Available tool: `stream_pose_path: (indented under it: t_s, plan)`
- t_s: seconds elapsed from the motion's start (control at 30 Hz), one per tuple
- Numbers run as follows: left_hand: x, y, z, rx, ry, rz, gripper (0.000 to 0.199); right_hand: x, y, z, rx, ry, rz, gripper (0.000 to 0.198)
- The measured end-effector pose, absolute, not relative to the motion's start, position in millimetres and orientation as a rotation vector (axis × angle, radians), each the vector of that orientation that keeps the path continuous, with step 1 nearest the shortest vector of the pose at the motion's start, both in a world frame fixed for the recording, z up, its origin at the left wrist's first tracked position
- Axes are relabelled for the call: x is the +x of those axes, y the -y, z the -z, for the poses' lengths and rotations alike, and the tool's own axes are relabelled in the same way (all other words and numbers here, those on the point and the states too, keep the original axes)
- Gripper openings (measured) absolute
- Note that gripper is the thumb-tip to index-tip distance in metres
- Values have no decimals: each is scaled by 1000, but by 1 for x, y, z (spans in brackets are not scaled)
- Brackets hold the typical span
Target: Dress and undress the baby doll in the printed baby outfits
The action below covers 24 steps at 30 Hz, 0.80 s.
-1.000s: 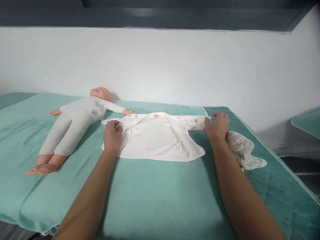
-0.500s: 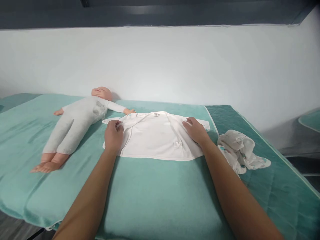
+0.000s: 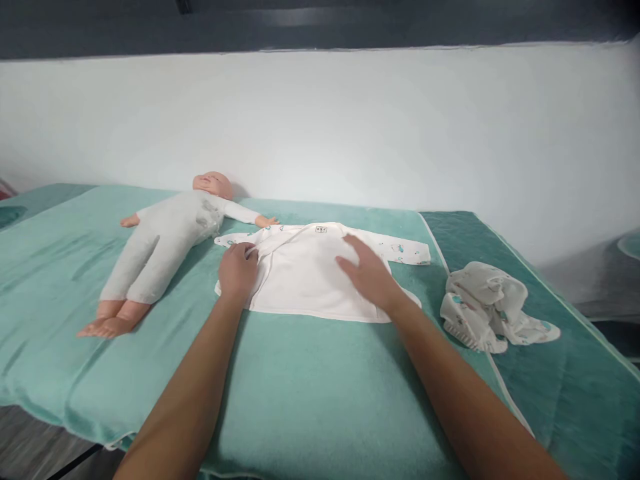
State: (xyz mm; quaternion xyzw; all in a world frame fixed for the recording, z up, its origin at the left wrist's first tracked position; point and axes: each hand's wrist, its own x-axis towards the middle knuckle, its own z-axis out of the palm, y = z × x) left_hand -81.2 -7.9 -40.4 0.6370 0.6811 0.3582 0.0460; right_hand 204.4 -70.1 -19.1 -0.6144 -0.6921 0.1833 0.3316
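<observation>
1. The white, long-sleeved fabric baby shirt (image 3: 305, 283) lies spread flat, mostly between my hands, small coloured motifs on its sleeves.
2. At the shirt's left side, my left hand (image 3: 237, 271) is half curled; I cannot tell whether it grips fabric.
3. Over the shirt's right half, my right hand (image 3: 369, 275) has its fingers loosely spread, holding nothing.
4. Left of the shirt lies a white cloth-bodied doll (image 3: 175, 219), its head smooth and pinkish.
5. Right of the shirt sits a crumpled, printed white cloth (image 3: 487, 297).
6. Beneath the shirt stretches a plush pale-green cover (image 3: 310, 393).
</observation>
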Motion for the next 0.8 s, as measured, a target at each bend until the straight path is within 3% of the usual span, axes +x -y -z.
stream_pose_path:
  t_s: [0.17, 0.3, 0.5, 0.8]
  plan:
    - [-79, 8, 40, 1895, -1979, -1333, 17, 169, 76, 41, -1674, 2260, -349, 71]
    - [-80, 4, 40, 1877, -1995, -1369, 15, 172, 60, 50, -1809, 2243, -207, 76]
    - [-73, 13, 34, 2133, -2068, -1360, 25, 172, 42, 52, -1955, 2092, -247, 81]
    - [-18, 52, 44, 2615, -1505, -705, 42, 152, 14, 53, -2043, 2072, -148, 76]
